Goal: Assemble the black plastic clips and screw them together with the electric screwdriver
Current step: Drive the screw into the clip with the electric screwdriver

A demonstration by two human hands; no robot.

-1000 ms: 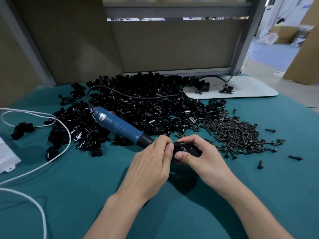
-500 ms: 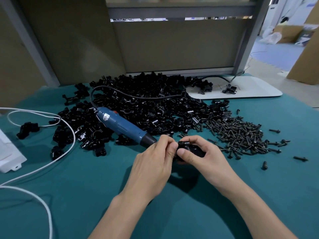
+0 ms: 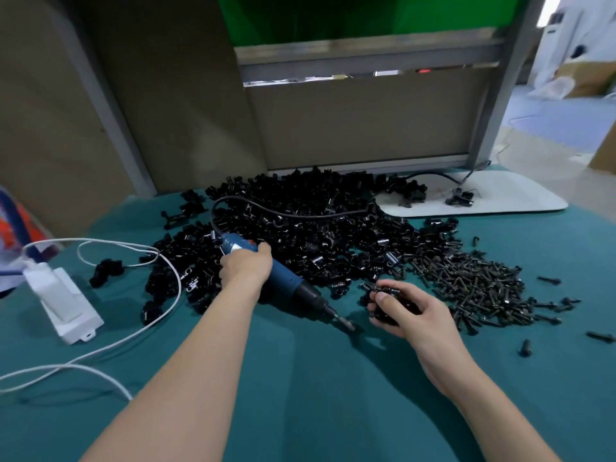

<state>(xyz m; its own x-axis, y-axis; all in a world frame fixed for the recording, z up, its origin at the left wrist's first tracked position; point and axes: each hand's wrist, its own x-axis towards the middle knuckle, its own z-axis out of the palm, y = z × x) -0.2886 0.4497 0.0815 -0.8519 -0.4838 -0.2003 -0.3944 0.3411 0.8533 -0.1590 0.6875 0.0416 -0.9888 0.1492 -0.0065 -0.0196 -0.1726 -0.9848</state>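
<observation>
My left hand (image 3: 246, 266) grips the blue body of the electric screwdriver (image 3: 290, 285), which lies slanted on the green table with its bit pointing right and down. My right hand (image 3: 411, 313) holds a black plastic clip assembly (image 3: 388, 300) just right of the bit tip, thumb on top. A big heap of black clips (image 3: 316, 235) lies behind both hands. A pile of dark screws (image 3: 480, 285) spreads to the right of my right hand.
A white power adapter (image 3: 65, 305) with white cables (image 3: 156, 315) sits at the left. The screwdriver's black cord (image 3: 286, 213) loops over the clip heap. A white board (image 3: 500, 195) lies at the back right. Loose screws (image 3: 525, 348) dot the right side. Partition panels (image 3: 360, 125) stand behind.
My left hand has left the clip and moved left onto the screwdriver, gripping it. My right hand now holds the clip alone. The camera view has tilted up.
</observation>
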